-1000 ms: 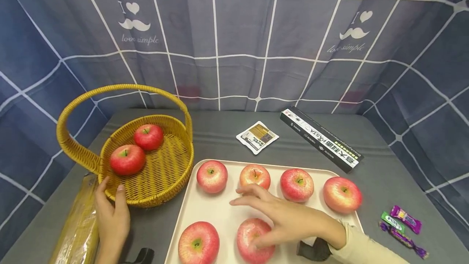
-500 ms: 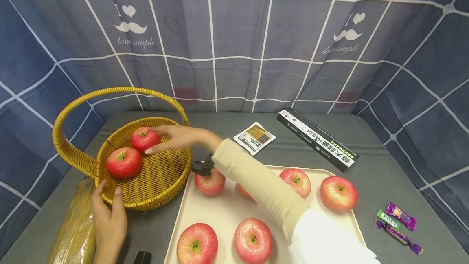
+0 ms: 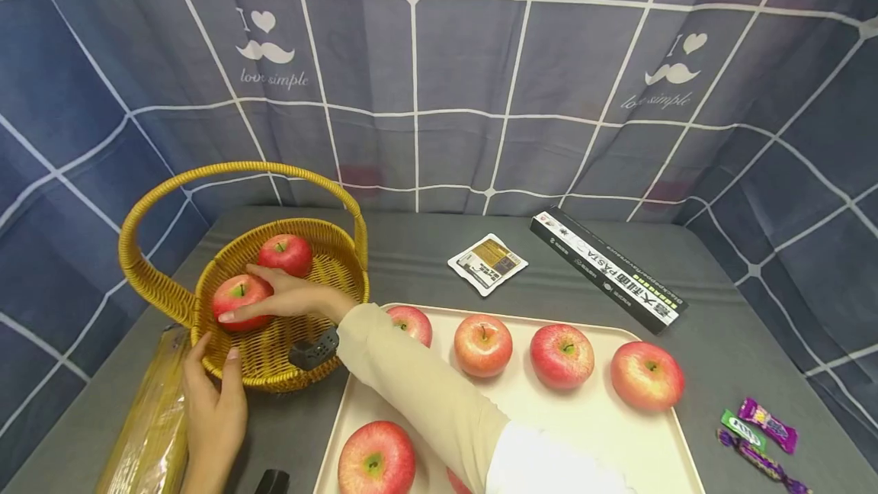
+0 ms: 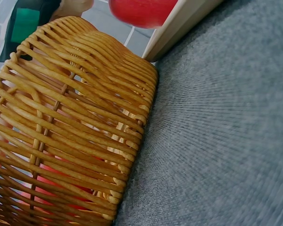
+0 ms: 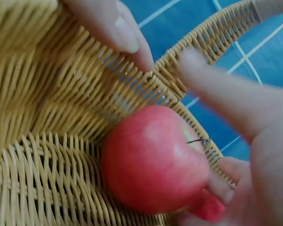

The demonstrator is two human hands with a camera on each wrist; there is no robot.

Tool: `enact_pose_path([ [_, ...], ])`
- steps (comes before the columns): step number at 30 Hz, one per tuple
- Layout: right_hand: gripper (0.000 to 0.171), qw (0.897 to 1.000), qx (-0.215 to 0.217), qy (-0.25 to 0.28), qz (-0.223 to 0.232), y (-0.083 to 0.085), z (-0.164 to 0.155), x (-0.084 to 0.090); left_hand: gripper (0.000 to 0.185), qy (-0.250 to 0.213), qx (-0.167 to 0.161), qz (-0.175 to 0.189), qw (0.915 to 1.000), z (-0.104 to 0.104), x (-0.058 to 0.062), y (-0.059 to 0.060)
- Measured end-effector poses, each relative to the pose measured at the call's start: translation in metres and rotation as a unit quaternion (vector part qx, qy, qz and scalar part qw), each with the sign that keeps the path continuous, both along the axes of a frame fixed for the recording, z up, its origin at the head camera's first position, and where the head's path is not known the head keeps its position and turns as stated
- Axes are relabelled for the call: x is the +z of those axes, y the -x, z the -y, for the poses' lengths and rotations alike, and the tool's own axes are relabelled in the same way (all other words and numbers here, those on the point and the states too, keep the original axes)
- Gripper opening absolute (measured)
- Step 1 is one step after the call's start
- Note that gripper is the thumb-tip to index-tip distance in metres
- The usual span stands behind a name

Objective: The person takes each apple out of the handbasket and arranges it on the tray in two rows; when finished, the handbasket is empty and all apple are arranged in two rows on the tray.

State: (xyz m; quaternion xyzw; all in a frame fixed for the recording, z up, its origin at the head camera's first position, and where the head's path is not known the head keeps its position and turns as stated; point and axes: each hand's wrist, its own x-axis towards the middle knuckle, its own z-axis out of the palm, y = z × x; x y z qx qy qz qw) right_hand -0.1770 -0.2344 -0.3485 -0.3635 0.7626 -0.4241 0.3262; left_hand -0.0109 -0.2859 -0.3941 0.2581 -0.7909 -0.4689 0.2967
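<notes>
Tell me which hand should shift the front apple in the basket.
Right, I'd say. The right hand is already inside the basket, fingers spread over the front apple. The left hand rests outside on the near rim, apparently steadying the basket.

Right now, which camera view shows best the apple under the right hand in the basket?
The right wrist view: the apple fills it, fingers spread over it. The head view shows it small in the basket, partly covered. The left wrist view shows only red through the weave.
</notes>
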Motion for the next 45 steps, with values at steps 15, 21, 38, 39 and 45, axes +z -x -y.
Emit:
enact_pose_path([
  [15,0.058,0.949,0.312,-0.041,-0.003,0.008,-0.03,0.009,0.05,0.002,0.006,0.009,0.9999,-0.002,0.0,0.004],
  [21,0.039,0.961,0.275,0.018,-0.04,0.019,-0.077,0.041,0.049,0.006,0.011,0.002,0.9999,0.0,-0.001,0.005],
  [38,0.047,0.973,0.072,0.158,-0.153,-0.048,-0.358,0.041,0.053,-0.009,0.005,0.058,0.9983,0.003,-0.001,-0.001],
  [39,0.049,0.969,0.065,0.174,-0.162,-0.054,-0.374,0.029,0.053,-0.008,0.003,0.058,0.9983,0.003,-0.001,-0.001],
  [45,0.06,0.962,0.016,0.227,-0.153,-0.093,-0.436,-0.034,0.053,-0.008,-0.002,0.051,0.9987,0.001,-0.001,0.001],
])
